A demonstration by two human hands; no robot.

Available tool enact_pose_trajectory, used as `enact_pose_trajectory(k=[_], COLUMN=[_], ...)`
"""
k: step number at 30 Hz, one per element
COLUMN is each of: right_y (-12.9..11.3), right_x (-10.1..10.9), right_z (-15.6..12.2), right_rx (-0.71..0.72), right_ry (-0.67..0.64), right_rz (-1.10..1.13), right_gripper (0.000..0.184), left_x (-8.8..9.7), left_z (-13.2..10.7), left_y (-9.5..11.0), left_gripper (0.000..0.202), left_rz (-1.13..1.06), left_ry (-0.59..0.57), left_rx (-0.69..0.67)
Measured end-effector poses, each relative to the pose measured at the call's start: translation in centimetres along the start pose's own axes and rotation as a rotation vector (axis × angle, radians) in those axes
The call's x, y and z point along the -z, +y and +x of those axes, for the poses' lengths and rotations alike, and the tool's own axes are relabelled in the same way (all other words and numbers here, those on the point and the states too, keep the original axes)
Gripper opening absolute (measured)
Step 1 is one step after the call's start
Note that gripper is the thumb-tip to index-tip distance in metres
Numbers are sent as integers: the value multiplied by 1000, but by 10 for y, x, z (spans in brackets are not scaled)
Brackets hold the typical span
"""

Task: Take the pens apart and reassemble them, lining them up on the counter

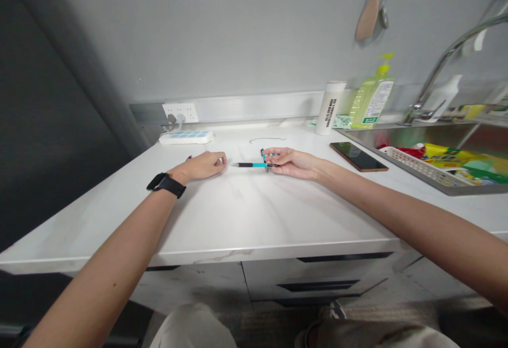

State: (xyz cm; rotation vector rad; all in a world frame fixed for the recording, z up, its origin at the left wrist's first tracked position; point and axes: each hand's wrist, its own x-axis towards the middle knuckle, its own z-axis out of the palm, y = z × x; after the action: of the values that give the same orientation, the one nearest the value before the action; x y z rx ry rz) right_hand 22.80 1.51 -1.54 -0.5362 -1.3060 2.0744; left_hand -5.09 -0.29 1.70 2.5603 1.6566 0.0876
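Observation:
My right hand (291, 163) is above the counter, palm partly turned up, its fingers closed around a blue ballpoint pen (259, 165) with a black grip. The pen's tip points left toward my other hand. Behind those fingers shows a second blue piece with a dark end (262, 153), partly hidden; I cannot tell whether it is held too. My left hand (204, 165) rests on the white countertop (238, 210) with its fingers curled in. A small dark tip (189, 157) sticks out behind it, and the fingers hide what they may hold. A black watch (166, 183) is on the left wrist.
A thin dark strand (268, 139) lies beyond my hands. At the back left is a power strip (186, 137) below a wall socket (180, 111). To the right are a phone (359, 156), a white tube (330, 109), a pump bottle (373, 99) and a sink (456, 192) with packages.

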Motion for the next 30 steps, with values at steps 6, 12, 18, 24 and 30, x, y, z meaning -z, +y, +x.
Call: enact_pose_trajectory(k=[6, 12, 18, 24, 30], right_y=[-1, 2, 2, 2, 3], right_x=[0, 3, -3, -4, -2], right_z=[0, 6, 4, 3, 5], right_rx=[3, 60, 28, -11, -26], right_ry=[-49, 6, 5, -4, 58], right_rz=[11, 2, -46, -74, -111], right_gripper=[38, 21, 22, 23, 21], left_x=[-1, -1, -1, -4, -6], left_z=[0, 0, -1, -1, 1], left_y=[-3, -3, 0, -4, -6], left_gripper=[31, 30, 30, 30, 30], left_rz=[-8, -4, 11, 21, 28], left_ry=[10, 14, 5, 11, 4], left_rx=[-2, -12, 4, 7, -2])
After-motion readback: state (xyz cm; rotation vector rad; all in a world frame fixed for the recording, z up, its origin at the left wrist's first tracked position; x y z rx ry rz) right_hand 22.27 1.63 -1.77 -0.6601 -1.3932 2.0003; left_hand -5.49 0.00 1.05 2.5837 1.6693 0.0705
